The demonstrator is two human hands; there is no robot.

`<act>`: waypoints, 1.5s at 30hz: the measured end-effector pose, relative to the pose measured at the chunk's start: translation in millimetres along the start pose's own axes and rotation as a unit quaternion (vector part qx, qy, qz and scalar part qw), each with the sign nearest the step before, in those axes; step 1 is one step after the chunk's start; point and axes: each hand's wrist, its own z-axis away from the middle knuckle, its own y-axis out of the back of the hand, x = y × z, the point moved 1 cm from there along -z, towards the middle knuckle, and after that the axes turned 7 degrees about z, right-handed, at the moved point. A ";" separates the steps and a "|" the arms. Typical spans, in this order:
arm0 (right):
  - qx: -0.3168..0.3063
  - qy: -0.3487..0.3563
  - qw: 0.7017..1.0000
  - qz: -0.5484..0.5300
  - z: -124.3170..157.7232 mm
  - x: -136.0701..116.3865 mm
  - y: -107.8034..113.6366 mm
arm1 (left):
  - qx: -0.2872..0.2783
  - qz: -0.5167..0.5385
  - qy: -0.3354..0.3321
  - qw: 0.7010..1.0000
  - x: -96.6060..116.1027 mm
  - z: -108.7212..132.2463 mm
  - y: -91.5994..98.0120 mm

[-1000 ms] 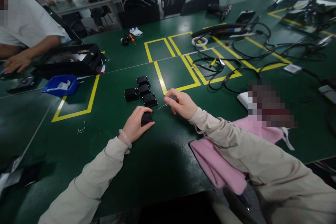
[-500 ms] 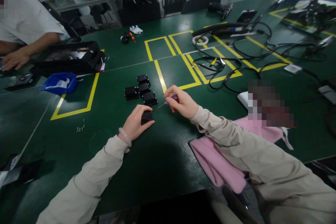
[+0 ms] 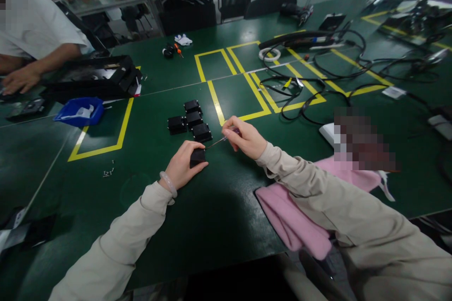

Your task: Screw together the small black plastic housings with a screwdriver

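Note:
My left hand [image 3: 184,164] grips a small black box [image 3: 197,157] on the green table, thumb on the near side and fingers over the far side. In my right hand [image 3: 245,138] is a screwdriver [image 3: 216,142], its handle mostly covered by my fingers. The thin shaft slants down to the left, and its tip meets the box's right far corner, where a tiny shiny spot shows. Just beyond lie several similar black boxes [image 3: 194,120] in a cluster, with small screws at their edges. Loose screws [image 3: 108,172] are scattered to the left of my left hand.
A pink cloth [image 3: 294,218] lies under my right forearm. Black cables [image 3: 303,80] coil at the right back. At left are a blue tray [image 3: 79,112] and a black case [image 3: 120,75], beside a co-worker's hand [image 3: 23,79]. Yellow tape [image 3: 216,102] marks the table.
My right hand's fingers have shifted slightly around the screwdriver handle, while its tip stays at the box. My left hand keeps its place. In the background, a person in striped clothing has moved.

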 end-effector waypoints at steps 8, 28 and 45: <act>0.003 0.021 1.000 0.015 1.2 -2.3 1.0 | 0.007 0.000 -0.007 1.000 -1.5 0.9 -0.8; 0.002 0.005 1.000 -0.018 0.8 1.0 -0.7 | 0.001 0.000 0.000 1.000 -0.4 0.7 -0.2; 0.009 0.010 1.000 -0.022 -0.4 1.4 -0.1 | 0.000 0.008 -0.002 1.000 0.0 -0.3 -0.7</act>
